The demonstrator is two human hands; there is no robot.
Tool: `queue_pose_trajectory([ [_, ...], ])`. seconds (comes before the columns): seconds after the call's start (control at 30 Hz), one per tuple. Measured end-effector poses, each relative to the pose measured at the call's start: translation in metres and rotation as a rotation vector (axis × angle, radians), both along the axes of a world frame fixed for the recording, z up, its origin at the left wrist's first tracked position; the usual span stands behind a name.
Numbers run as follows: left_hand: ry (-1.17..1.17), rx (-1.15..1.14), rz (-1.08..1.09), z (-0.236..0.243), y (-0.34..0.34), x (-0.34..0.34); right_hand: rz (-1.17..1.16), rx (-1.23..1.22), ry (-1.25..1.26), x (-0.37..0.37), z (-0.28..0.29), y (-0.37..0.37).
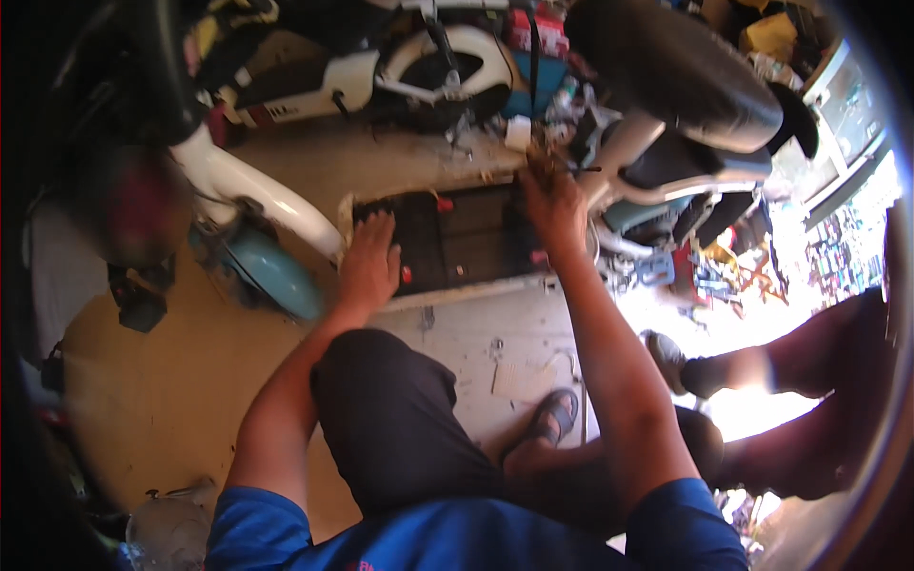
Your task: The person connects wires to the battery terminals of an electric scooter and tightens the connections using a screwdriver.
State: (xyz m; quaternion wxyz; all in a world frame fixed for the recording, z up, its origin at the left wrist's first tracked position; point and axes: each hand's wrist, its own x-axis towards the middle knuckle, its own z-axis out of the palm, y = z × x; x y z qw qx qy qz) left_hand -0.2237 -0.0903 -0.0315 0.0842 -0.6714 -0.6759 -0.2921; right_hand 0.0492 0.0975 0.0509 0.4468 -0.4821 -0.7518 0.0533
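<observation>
An electric scooter with a white front tube (pixel 271 195) and a blue front fender (pixel 276 276) stands crosswise before me. In its footboard area lies a long black panel or box (pixel 457 236), with small red bits on it. My left hand (pixel 369 262) rests on the left end of this black part, fingers stretched out. At the far right end, by the seat support, my right hand (pixel 552 205) has its fingers curled. A thin dark rod (pixel 583 169) sticks out beside those fingers; its kind is too blurred to tell.
The scooter's dark seat (pixel 681 76) rises at the right. Behind stands another white scooter (pixel 347 86), next to a blue bin (pixel 538 86) and clutter. Another person's dark-clothed legs (pixel 800 419) are close on my right. Tools and parts (pixel 714 271) lie beyond the scooter's rear.
</observation>
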Motion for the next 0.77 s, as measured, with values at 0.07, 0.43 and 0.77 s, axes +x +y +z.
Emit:
queue_pose_trajectory([
  [0.07,-0.043,0.03,-0.013,-0.006,0.01,0.007,0.251,-0.134,0.151,0.01,-0.011,0.008],
  [0.43,-0.049,0.033,-0.034,-0.016,0.004,0.001,0.858,-0.642,-0.701,0.114,0.087,-0.055],
  [0.77,-0.039,-0.046,-0.006,-0.003,-0.004,-0.001,0.654,-1.14,-0.743,0.332,-0.016,-0.089],
])
